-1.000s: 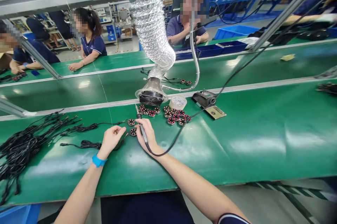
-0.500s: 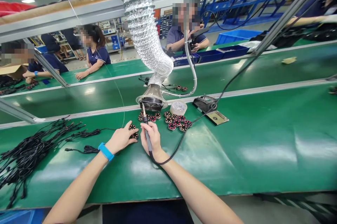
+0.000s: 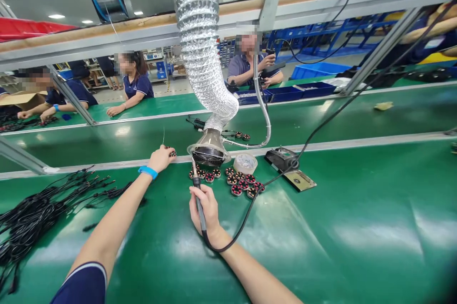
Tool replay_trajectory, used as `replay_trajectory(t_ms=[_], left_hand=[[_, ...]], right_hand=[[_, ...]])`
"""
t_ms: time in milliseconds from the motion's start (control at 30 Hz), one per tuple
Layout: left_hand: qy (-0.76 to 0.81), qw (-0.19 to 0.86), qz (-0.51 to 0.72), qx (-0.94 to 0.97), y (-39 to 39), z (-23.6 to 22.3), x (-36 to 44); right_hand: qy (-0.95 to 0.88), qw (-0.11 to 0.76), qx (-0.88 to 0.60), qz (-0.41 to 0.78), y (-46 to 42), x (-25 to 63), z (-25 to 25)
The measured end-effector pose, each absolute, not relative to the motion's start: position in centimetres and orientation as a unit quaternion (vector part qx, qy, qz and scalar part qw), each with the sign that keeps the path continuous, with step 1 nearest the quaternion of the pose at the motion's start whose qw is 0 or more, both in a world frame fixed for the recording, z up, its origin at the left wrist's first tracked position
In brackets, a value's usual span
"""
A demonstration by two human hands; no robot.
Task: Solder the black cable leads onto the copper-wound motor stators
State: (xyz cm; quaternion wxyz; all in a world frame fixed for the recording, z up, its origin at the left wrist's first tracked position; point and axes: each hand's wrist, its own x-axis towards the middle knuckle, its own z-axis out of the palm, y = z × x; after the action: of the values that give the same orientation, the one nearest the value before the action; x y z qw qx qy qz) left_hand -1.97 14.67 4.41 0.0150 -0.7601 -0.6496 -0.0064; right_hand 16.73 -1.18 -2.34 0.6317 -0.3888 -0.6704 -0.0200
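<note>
My right hand (image 3: pixel 206 211) is wrapped round a soldering iron (image 3: pixel 200 201), its tip pointing up beneath the fume hood (image 3: pixel 210 144). My left hand (image 3: pixel 161 159), with a blue band at the wrist, reaches out to the metal rail at the back of the green table. Its fingers close on small round motor stators (image 3: pixel 172 152); exactly how many is partly hidden. A thin solder wire (image 3: pixel 163 135) rises just above that hand. Several more motor stators (image 3: pixel 243 184) with copper and red windings lie on the table under and beside the hood.
Black cables (image 3: pixel 46 213) are heaped at the left. A clear tape roll (image 3: pixel 245 163) and a soldering iron stand (image 3: pixel 285 161) sit right of the hood. A silver duct (image 3: pixel 202 42) hangs down to the hood. Co-workers (image 3: pixel 135 83) sit across the green line.
My left hand has lifted the motor stators off the table and carried them forward to the back rail. My right hand still holds the soldering iron. The view has tilted upward.
</note>
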Motion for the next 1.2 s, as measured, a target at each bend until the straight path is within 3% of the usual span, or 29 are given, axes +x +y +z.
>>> replay_trajectory(t_ms=[200,467,667,800,1000,1200], left_hand=[[-0.666,0.006,-0.013,-0.746,20.9,3.8,0.3],[-0.671,-0.010,-0.017,-0.741,21.4,2.9,-0.4],[-0.697,-0.004,0.031,-0.717,16.3,6.3,-9.5],[-0.727,-0.002,0.111,-0.677,9.8,5.9,-13.5],[-0.700,0.036,0.120,-0.703,2.8,3.2,-11.7],[-0.709,0.013,0.124,-0.694,3.1,2.7,-10.5]], right_hand=[[-0.671,0.631,-0.387,-0.034,-1.0,16.7,-2.7],[-0.675,0.624,-0.390,-0.049,-0.9,17.1,-2.7],[-0.683,0.625,-0.377,-0.019,-1.4,16.7,-2.6],[-0.690,0.623,-0.369,-0.007,-1.7,16.2,-2.7],[-0.699,0.612,-0.370,0.004,-1.6,16.0,-3.0],[-0.698,0.612,-0.373,0.004,-1.4,16.1,-2.9]])
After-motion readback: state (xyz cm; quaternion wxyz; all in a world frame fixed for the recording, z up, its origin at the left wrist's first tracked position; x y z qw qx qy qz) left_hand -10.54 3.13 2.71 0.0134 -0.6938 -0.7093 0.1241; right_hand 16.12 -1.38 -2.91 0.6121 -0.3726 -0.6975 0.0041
